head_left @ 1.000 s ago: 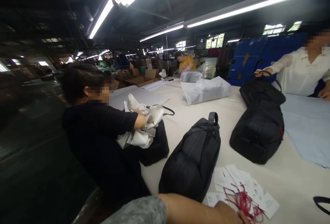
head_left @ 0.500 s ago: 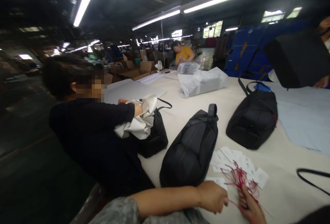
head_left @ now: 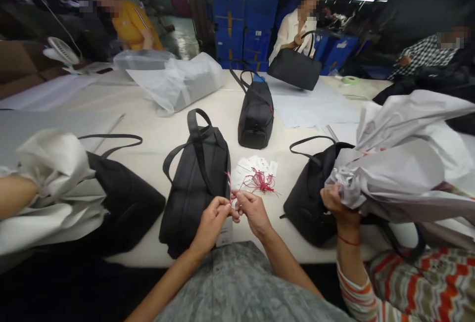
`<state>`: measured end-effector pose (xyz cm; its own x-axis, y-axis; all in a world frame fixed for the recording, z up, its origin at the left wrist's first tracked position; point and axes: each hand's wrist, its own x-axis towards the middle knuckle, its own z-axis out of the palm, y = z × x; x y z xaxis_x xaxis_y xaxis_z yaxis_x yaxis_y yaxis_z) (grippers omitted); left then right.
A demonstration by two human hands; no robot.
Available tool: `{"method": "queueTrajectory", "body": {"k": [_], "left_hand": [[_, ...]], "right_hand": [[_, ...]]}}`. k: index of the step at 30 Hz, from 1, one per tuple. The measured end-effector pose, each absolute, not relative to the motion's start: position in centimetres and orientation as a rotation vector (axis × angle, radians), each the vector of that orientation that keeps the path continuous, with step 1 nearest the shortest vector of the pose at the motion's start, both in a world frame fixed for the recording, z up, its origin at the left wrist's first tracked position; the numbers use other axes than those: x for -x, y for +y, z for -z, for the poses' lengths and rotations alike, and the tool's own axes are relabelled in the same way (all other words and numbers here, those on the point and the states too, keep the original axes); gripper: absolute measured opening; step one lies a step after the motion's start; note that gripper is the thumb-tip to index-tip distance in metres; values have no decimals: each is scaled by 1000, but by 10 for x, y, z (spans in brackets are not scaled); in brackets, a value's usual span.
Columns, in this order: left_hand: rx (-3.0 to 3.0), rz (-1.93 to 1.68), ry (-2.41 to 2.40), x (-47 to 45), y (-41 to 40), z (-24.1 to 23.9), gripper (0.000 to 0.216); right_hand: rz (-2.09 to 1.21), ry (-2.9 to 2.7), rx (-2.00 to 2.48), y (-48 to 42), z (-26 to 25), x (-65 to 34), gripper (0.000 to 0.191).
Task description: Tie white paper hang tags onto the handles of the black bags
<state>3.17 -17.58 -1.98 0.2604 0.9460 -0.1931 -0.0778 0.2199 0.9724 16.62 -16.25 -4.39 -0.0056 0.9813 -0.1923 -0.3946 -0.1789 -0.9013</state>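
Note:
My left hand (head_left: 214, 219) and my right hand (head_left: 254, 213) meet at the right side of a black bag (head_left: 195, 183). Both are closed, fingertips pinching a thin red string (head_left: 229, 182) between them. Part of a white tag (head_left: 224, 233) shows below my fingers; whether it hangs from this string I cannot tell. The bag lies on the table with its wide strap looped up at the far end. Just beyond my right hand are a pile of white tags (head_left: 248, 164) and a tangle of red strings (head_left: 262, 181).
Another black bag (head_left: 256, 114) lies farther back on the pale table (head_left: 148, 136). On my right a co-worker's hand (head_left: 334, 198) grips crumpled paper (head_left: 401, 163) at a black bag (head_left: 308, 203). To my left, a forearm reaches into paper (head_left: 63, 173). A plastic-wrapped bundle (head_left: 185, 82) lies behind.
My view has swung right. My right hand has left the tangle of red strings, which now lies on the table, and both hands have come together at the bag's side with one string.

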Motion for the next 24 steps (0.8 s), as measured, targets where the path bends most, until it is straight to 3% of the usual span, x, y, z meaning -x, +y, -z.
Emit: {"method": "queueTrajectory", "body": {"k": [4, 11, 16, 24], "left_hand": [[-1259, -899, 1084, -28, -175, 23, 24], [-1332, -966, 1132, -21, -175, 30, 26], [-1366, -1059, 1180, -22, -179, 19, 41], [-1709, -1183, 1242, -19, -180, 11, 22]], "right_hand": [[-1442, -871, 1065, -155, 33, -168, 27], [-1488, -886, 1001, -168, 28, -161, 28], [-1428, -850, 1040, -177, 33, -156, 29], [-1468, -916, 1080, -184, 32, -145, 33]]}}
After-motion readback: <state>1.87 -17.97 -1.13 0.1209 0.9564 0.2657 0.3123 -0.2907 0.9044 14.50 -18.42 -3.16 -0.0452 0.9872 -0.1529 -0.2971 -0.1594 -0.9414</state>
